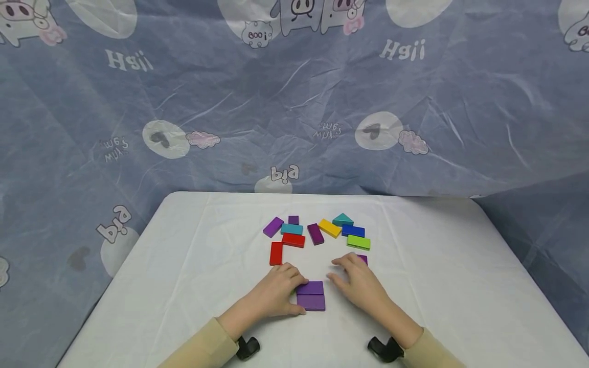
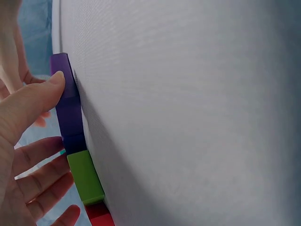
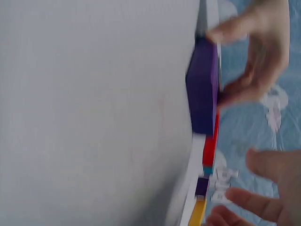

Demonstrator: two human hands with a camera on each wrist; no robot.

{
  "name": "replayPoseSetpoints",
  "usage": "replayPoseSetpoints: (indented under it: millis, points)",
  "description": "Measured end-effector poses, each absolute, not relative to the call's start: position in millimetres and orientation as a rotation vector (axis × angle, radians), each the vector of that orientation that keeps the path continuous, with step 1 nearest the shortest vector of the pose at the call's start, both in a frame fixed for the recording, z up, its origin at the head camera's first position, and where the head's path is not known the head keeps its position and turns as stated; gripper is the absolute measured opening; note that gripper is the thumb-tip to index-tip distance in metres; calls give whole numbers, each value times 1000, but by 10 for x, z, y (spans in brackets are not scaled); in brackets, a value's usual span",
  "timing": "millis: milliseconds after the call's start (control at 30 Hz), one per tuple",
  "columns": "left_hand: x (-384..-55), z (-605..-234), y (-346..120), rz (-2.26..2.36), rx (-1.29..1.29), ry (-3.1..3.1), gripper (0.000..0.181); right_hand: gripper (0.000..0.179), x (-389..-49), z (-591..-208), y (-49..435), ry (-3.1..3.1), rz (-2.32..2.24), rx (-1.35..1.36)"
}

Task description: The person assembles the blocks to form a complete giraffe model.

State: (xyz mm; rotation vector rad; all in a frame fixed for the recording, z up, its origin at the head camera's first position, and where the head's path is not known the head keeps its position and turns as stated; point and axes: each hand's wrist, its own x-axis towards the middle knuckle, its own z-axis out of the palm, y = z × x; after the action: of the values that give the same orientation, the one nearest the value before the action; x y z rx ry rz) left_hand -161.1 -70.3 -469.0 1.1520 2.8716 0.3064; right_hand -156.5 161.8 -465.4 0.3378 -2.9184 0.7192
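Two purple rectangular blocks point(image 1: 311, 302) lie edge to edge near the front of the table. My left hand point(image 1: 275, 291) holds them at their left end, the thumb at the near edge and the index finger at the far one. The thumb point(image 2: 57, 81) lies against the purple side in the left wrist view. A bit of green point(image 1: 292, 293) peeks out beside the left hand, mostly hidden. To the right, my right hand point(image 1: 361, 283) hovers apart from the pair, fingers loosely bent and holding nothing. Behind it a purple block point(image 1: 363, 258) is partly covered.
Farther back on the white table point(image 1: 428, 266) lie several loose blocks: two red ones point(image 1: 293, 240), a light blue one point(image 1: 292, 229), a yellow one point(image 1: 330, 228), a dark blue one point(image 1: 353, 231), a green one point(image 1: 358, 242) and a teal triangle point(image 1: 342, 220). A patterned cloth point(image 1: 257, 102) hangs behind.
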Motion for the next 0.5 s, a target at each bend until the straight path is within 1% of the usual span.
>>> replayPoseSetpoints:
  millis: [100, 167, 267, 367, 500]
  points:
    - [-1606, -4697, -704, 321, 1147, 2863, 55, 28, -1687, -4638, 1771, -2869, 634, 151]
    - [-1604, -4698, -706, 334, 1140, 2853, 54, 30, -1746, -4636, 1863, -2879, 606, 42]
    - [-1603, -4692, -706, 339, 1123, 2842, 54, 39, -1805, -4635, 1955, -2956, 605, -52]
    - [-1608, -4691, -705, 342, 1117, 2842, 54, 49, -1842, -4635, 1980, -3040, 639, -92]
    - [-1619, -4701, -706, 352, 1139, 2856, 54, 54, -1860, -4639, 1949, -3097, 717, -138]
